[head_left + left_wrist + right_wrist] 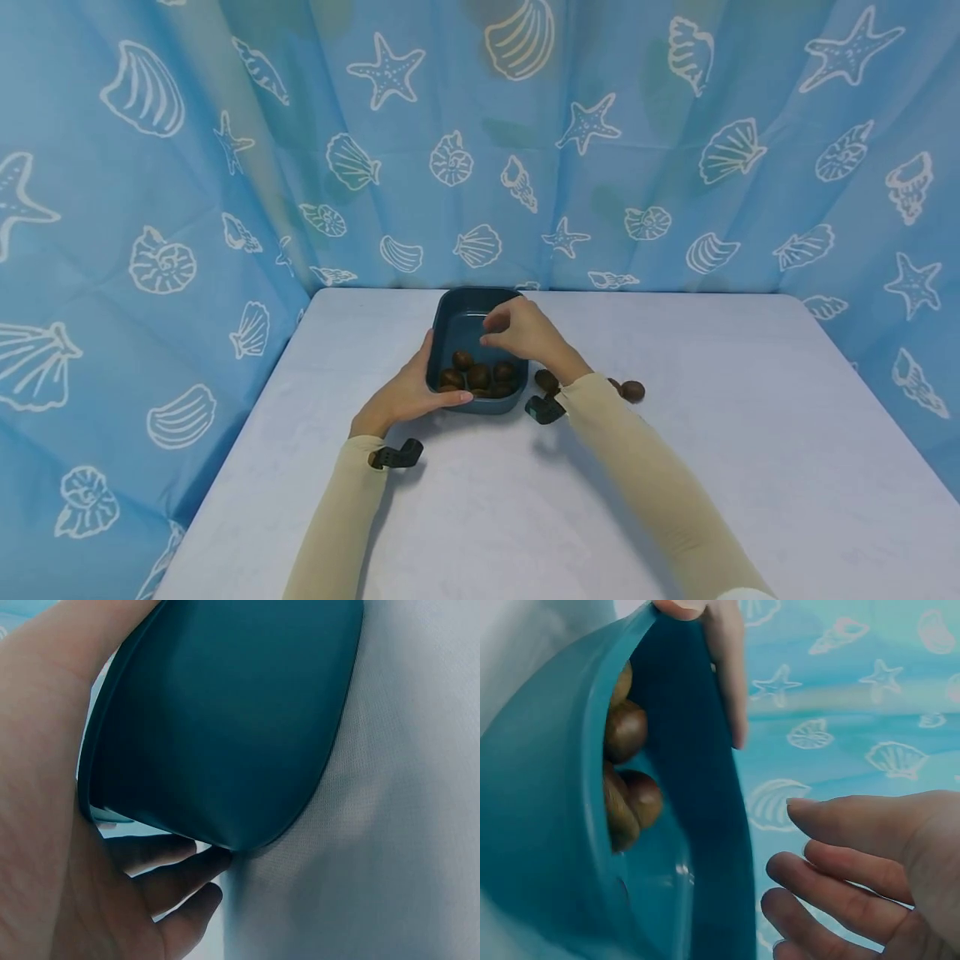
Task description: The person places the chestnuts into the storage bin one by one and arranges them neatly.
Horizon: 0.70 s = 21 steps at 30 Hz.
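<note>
A dark teal rectangular container (487, 407) stands on the table with several brown chestnuts (478, 376) gathered at its near end. My left hand (405, 392) grips its near left corner, thumb along the front rim and fingers against the left side; the left wrist view shows the fingers (184, 877) at the outer wall. Over the container's right side hovers my right hand (528, 333), its fingers loosely bent. In the right wrist view the right hand (855, 877) has nothing between thumb and fingers, and chestnuts (626, 731) show inside the container.
On the white table (465, 517), right of the container, lies a chestnut (546, 381) close to my right wrist. Another chestnut (632, 392) lies farther right, beside one partly hidden by the sleeve. A blue shell-patterned curtain (600, 183) hangs behind the table.
</note>
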{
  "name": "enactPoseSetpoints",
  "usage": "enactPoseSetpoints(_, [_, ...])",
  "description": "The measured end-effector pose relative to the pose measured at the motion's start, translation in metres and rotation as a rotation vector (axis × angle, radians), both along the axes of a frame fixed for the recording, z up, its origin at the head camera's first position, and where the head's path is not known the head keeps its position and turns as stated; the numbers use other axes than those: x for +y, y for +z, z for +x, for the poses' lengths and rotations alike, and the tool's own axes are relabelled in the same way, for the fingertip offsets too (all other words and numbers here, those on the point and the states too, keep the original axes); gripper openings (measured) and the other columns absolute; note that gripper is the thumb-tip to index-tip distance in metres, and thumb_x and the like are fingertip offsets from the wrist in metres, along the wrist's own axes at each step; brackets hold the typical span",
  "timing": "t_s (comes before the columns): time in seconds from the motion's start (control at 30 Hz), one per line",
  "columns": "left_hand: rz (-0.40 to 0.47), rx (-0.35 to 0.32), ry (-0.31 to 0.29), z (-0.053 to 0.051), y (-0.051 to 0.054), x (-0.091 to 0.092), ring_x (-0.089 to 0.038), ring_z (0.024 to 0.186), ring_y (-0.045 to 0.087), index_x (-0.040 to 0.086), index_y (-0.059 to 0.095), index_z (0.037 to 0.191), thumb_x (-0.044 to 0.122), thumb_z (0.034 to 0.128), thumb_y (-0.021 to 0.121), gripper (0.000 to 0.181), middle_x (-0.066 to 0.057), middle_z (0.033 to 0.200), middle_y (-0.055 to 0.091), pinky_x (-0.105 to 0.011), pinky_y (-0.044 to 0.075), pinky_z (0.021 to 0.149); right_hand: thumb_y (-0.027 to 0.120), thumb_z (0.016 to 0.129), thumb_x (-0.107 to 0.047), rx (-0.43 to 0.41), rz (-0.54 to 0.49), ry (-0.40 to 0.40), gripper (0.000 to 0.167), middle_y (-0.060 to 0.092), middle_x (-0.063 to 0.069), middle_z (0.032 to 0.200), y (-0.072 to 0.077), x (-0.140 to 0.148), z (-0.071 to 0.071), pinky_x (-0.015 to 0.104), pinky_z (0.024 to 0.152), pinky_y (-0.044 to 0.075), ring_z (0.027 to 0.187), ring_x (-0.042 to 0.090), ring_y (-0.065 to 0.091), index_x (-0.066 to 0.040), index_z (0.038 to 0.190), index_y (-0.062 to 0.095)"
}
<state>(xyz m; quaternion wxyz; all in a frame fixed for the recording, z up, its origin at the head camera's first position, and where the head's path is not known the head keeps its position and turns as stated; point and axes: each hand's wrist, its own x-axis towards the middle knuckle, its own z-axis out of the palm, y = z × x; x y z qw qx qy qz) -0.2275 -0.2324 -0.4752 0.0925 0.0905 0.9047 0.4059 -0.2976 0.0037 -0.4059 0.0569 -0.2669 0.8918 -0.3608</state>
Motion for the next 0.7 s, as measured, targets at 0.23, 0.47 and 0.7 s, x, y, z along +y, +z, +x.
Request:
enactPoseSetpoints(0.23, [-0.010, -0.011, 0.009, 0.001, 0.001, -0.001, -0.031, 0.164, 0.011, 0.032, -0.016, 0.165, 0.060, 0.0819, 0.080, 0.130, 0.001, 0.177, -0.001, -0.066, 0.023, 0.126, 0.075, 0.095, -0.021, 0.081, -0.053, -0.039, 0.029, 0.075, 0.012, 0.118, 0.010, 0.040, 0.020, 0.050, 0.098, 0.057, 0.109, 0.029, 0.070, -0.006, 0.120, 0.075])
enactPoseSetpoints(0.47, [-0.032, -0.013, 0.017, 0.001, 0.000, -0.001, -0.031, 0.164, 0.012, 0.033, -0.016, 0.165, 0.066, 0.0784, 0.079, 0.133, 0.001, 0.177, -0.001, -0.066, 0.023, 0.126, 0.074, 0.096, -0.024, 0.077, -0.048, -0.174, 0.027, 0.075, 0.011, 0.119, 0.009, 0.093, 0.033, 0.052, 0.100, 0.056, 0.107, 0.028, 0.069, -0.008, 0.118, 0.076])
enactPoseSetpoints(0.7, [-0.017, -0.019, 0.009, 0.001, 0.001, -0.001, -0.031, 0.164, 0.010, 0.031, -0.016, 0.165, 0.068, 0.0769, 0.080, 0.136, 0.001, 0.177, -0.003, -0.065, 0.022, 0.126, 0.072, 0.097, -0.023, 0.071, -0.020, -0.256, 0.028, 0.074, 0.014, 0.121, -0.002, 0.143, 0.037, 0.053, 0.101, 0.056, 0.111, 0.030, 0.068, -0.007, 0.121, 0.074])
